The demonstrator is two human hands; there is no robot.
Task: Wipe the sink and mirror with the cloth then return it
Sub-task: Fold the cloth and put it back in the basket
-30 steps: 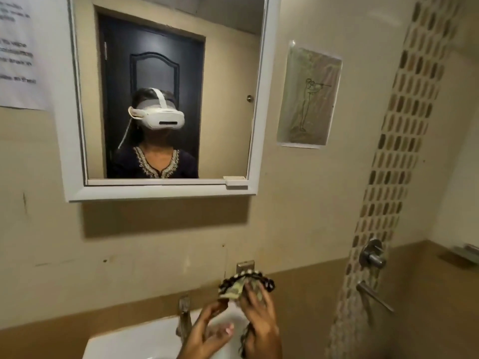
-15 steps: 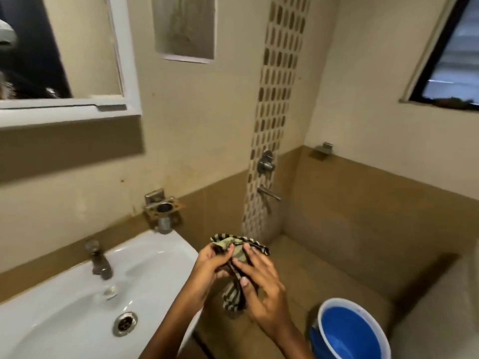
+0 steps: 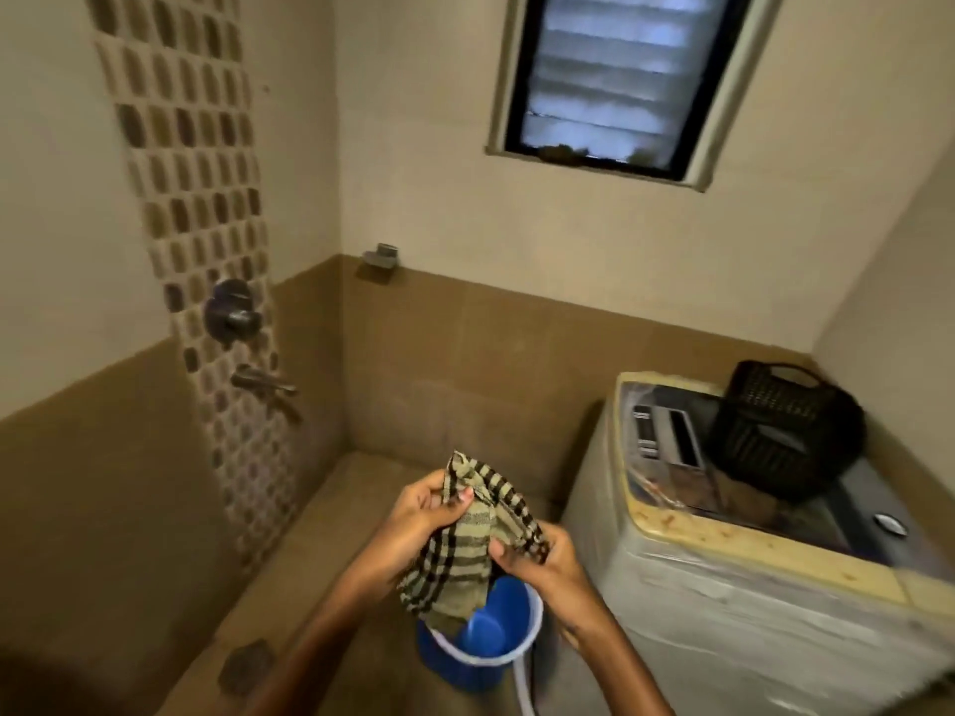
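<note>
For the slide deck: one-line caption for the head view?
Both hands, left hand and right hand, hold a striped cloth above a blue bucket beside a washing machine.

No legible text, label or number anywhere, not even on the washing machine [image 3: 723, 509] panel.

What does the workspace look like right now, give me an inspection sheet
Surface: brown tiled floor, bare where visible.
Job's things: striped cloth held up over the blue bucket; sink and mirror out of view.
Clutter: black basket on the washing machine.
Grips: left hand and right hand both pinch the cloth.
Cables: a white hose or cord by the bucket, cannot tell which.
Surroundings: wall taps, louvred window.
</note>
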